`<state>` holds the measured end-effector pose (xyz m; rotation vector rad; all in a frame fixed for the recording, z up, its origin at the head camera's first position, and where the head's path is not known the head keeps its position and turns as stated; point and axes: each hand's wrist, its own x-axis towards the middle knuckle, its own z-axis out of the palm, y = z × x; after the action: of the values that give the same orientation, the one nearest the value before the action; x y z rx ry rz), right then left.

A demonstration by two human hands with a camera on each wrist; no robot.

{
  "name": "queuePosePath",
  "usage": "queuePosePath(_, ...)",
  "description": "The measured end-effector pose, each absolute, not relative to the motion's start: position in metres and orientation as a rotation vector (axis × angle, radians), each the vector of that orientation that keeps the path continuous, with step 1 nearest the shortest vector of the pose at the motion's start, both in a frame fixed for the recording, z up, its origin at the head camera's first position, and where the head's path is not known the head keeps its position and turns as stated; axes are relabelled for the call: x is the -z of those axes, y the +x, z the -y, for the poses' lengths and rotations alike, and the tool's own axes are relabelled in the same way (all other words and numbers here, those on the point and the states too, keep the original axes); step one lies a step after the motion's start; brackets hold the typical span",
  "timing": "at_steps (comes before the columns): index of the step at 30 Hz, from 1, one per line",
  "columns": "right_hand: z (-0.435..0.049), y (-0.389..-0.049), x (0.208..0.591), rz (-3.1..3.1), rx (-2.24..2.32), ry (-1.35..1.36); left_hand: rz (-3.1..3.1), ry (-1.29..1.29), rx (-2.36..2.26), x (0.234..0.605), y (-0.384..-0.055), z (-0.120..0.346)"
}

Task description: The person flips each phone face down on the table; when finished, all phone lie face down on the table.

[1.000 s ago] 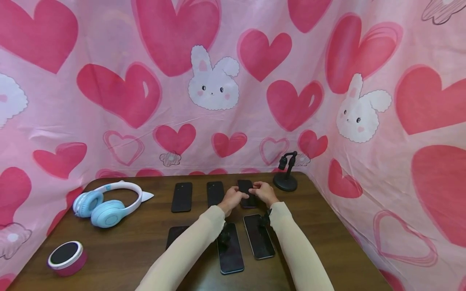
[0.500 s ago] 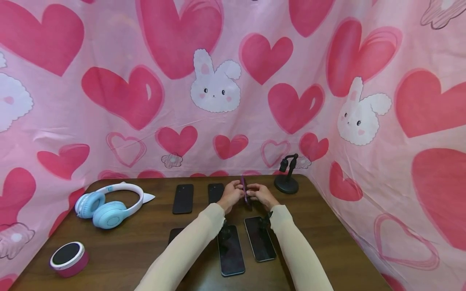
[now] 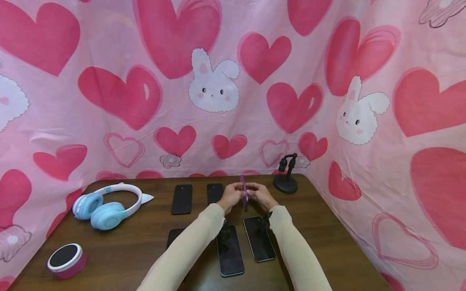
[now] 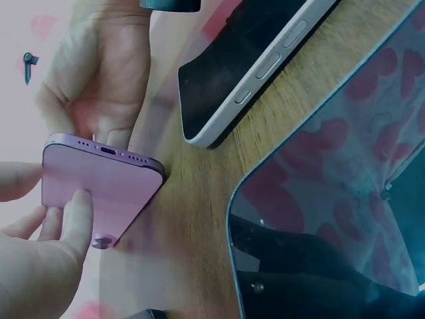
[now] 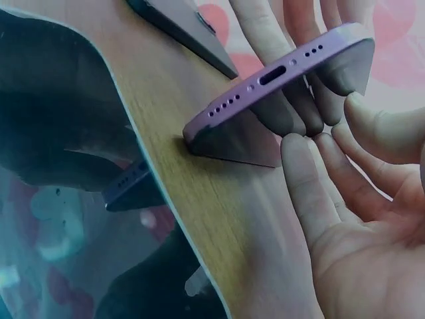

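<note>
A purple-pink smartphone (image 3: pixel 246 199) stands tilted up on its edge between my two hands at the back of the table. My left hand (image 3: pixel 230 197) holds it from the left, fingertips on the pink back (image 4: pixel 113 183) and at its edge. From the right, my right hand (image 3: pixel 262 196) holds it with thumb and fingertips against the dark screen side. Its port end (image 5: pixel 271 75) faces me in the right wrist view. Nearest the hands lie a black phone (image 3: pixel 215 192) on the left and two screen-up phones, one (image 3: pixel 231 252) and another (image 3: pixel 259 240), under the forearms.
Further left lies another black phone (image 3: pixel 181 199). The left sleeve partly covers a dark phone (image 3: pixel 174 235). Light blue headphones (image 3: pixel 109 215) and a round pink-and-white device (image 3: pixel 67 260) sit at the left. A small black stand (image 3: pixel 285 183) is at the back right.
The phone between my hands lay flat with its dark face up a second ago; both hands have turned it up on edge. Over the last half second it has hardly moved.
</note>
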<state>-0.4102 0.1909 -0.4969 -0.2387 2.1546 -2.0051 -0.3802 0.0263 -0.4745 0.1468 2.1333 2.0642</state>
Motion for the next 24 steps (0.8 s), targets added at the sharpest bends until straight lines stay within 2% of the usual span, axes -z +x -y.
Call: queuePosePath(24, -0.196, -0.4081, 0.4913, -2.135, 2.076, -0.226, -2.185, 0.214, -2.009, 0.4758, -0.3794, -0.0298)
